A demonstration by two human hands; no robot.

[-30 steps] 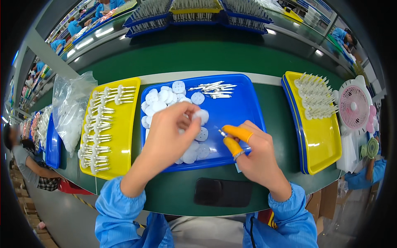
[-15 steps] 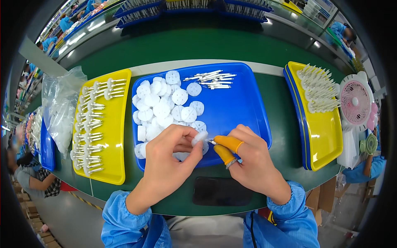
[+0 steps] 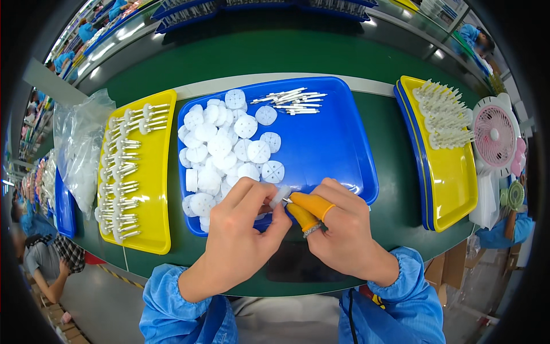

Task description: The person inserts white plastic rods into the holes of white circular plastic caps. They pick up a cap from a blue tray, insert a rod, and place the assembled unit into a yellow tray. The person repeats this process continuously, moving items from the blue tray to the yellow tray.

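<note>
My left hand (image 3: pixel 243 232) pinches a round white plastic disc (image 3: pixel 280 196) on edge, over the near side of a blue tray (image 3: pixel 349 146). My right hand (image 3: pixel 341 226), with orange finger cots on thumb and forefinger, grips a thin white rod with a metallic tip (image 3: pixel 287 200) against the disc. Most of that rod is hidden by the fingers. A heap of white discs (image 3: pixel 220 146) fills the tray's left part. Several loose white rods (image 3: pixel 298 102) lie at its far edge.
On the left, a yellow tray (image 3: pixel 154 189) holds rows of discs with rods, beside a clear plastic bag (image 3: pixel 83 149). At the right, another yellow tray (image 3: pixel 452 195) holds similar pieces near a pink-and-white fan (image 3: pixel 494 136). A dark phone (image 3: pixel 303 264) lies below my hands.
The disc has turned more edge-on, and the rod's tip now meets it. My right hand has moved slightly left and down. The whole view has shifted a little.
</note>
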